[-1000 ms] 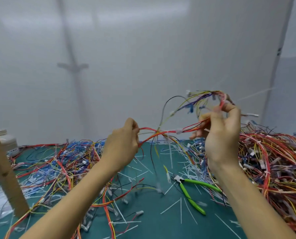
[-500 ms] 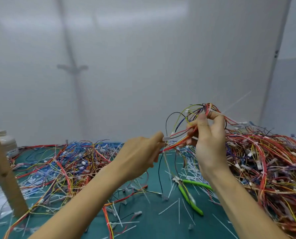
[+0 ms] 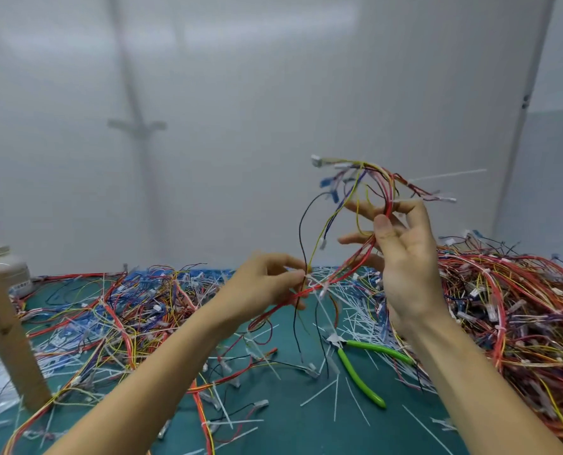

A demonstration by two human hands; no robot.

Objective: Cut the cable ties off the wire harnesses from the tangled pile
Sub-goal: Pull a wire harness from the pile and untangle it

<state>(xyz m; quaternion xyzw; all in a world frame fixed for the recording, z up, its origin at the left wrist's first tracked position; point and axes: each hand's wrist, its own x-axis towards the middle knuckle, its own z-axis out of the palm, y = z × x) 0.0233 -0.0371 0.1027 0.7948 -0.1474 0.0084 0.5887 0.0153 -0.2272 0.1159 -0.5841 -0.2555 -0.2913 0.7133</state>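
I hold a wire harness (image 3: 355, 257) of red, yellow, blue and black wires up over the green mat. My left hand (image 3: 267, 284) pinches its lower part, where a white cable tie (image 3: 316, 284) sits. My right hand (image 3: 401, 254) is raised higher, thumb and forefinger pinching the red wires while the other fingers spread apart. A long white tie tail (image 3: 447, 175) sticks out to the right of the harness top. Green-handled cutters (image 3: 359, 369) lie on the mat below my hands, untouched. The tangled pile (image 3: 516, 310) rises at the right.
Looser wires (image 3: 115, 310) spread over the left of the green mat (image 3: 293, 421), with cut white tie pieces (image 3: 349, 307) scattered in the middle. A wooden post (image 3: 7, 326) leans at the left edge, a white jar (image 3: 10, 267) behind it. A grey wall stands close behind.
My right hand has lifted the harness top higher and spread its fingers. My left hand has slid down and left along the wires, stretching the harness out between the hands.
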